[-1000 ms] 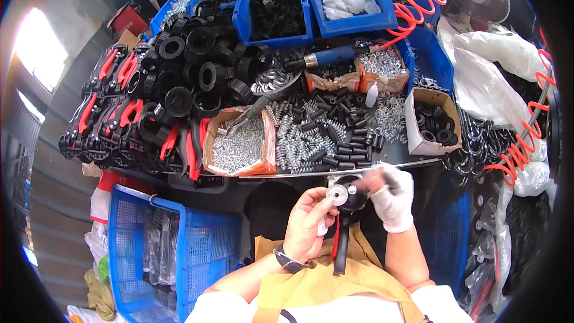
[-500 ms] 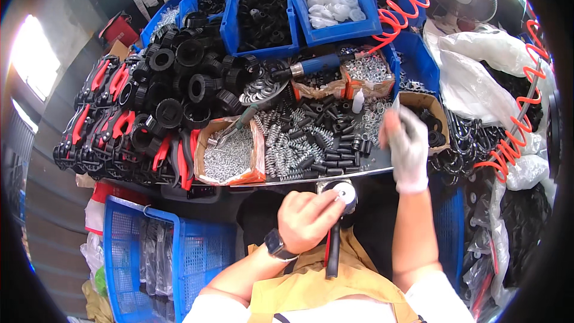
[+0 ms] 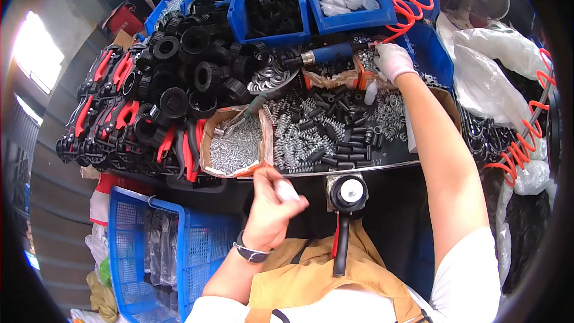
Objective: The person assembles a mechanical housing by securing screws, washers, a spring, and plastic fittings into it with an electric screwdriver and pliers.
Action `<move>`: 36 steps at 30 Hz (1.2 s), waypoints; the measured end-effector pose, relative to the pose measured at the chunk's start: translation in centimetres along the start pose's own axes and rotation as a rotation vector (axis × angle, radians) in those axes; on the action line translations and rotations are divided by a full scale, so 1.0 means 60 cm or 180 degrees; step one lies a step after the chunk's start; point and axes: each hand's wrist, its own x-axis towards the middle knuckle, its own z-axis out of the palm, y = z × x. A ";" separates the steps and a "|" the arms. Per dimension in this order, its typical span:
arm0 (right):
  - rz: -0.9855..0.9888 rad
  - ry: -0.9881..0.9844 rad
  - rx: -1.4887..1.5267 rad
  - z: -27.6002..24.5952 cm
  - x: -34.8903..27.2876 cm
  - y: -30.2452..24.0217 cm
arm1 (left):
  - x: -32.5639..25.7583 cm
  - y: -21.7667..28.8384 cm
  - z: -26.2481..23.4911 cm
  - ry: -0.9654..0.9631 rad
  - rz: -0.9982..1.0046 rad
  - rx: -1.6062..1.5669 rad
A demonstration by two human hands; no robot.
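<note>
My bare left hand (image 3: 267, 212), with a dark watch on the wrist, is raised near the bench's front edge. Its thumb and fingers close round a small white piece (image 3: 286, 191), whose exact kind I cannot make out. My right hand (image 3: 394, 63), in a white glove, reaches over the box of small metal nuts (image 3: 366, 60); its fingertips are hidden there. Between my arms, at the front edge, stands a black round-headed part with a long handle (image 3: 340, 245). A white disc (image 3: 351, 190) sits on its head.
Springs (image 3: 293, 143) and black sleeves (image 3: 344, 158) cover the bench centre. A box of screws (image 3: 236, 149), black rings (image 3: 173, 103) and red-black clamps (image 3: 89, 116) lie left. A blue air screwdriver (image 3: 327, 54) hangs off a red coiled hose (image 3: 406, 15). Blue bins (image 3: 353, 23) line the back.
My right hand has moved farther back to the nuts box. My left hand has drawn left, away from the white disc, with a white piece in its fingers. The view has shifted slightly.
</note>
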 end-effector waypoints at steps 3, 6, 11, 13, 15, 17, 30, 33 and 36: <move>-0.0110 -0.0102 -0.0504 -0.010 0.003 0.000 | 0.001 0.044 0.063 -0.0583 0.1240 0.1933; -0.0449 0.0535 -0.0606 -0.047 -0.042 -0.010 | 0.010 0.000 0.126 -0.0778 0.2751 0.3092; -0.1779 0.0841 0.2778 -0.126 -0.306 -0.104 | 0.022 -0.046 0.083 -0.0588 0.1295 0.2316; -0.2237 0.0641 0.2641 -0.098 -0.401 -0.090 | 0.027 -0.063 0.084 -0.0704 0.1405 0.2223; -0.2625 0.1200 0.1653 -0.062 -0.449 -0.078 | 0.020 -0.074 0.096 -0.0718 0.1858 0.1839; -0.2749 0.1158 0.1623 -0.063 -0.462 -0.069 | 0.015 -0.106 0.089 -0.0764 0.1330 0.0878; -0.2765 0.0993 0.0882 -0.132 -0.471 -0.099 | 0.030 -0.116 0.080 -0.0948 0.1334 0.0723; -0.2725 0.0708 0.1260 -0.120 -0.468 -0.116 | 0.039 -0.121 0.079 -0.0996 0.1651 0.0947; -0.2812 0.0963 0.1175 -0.146 -0.463 -0.101 | 0.031 -0.120 0.074 -0.1018 0.1391 0.0991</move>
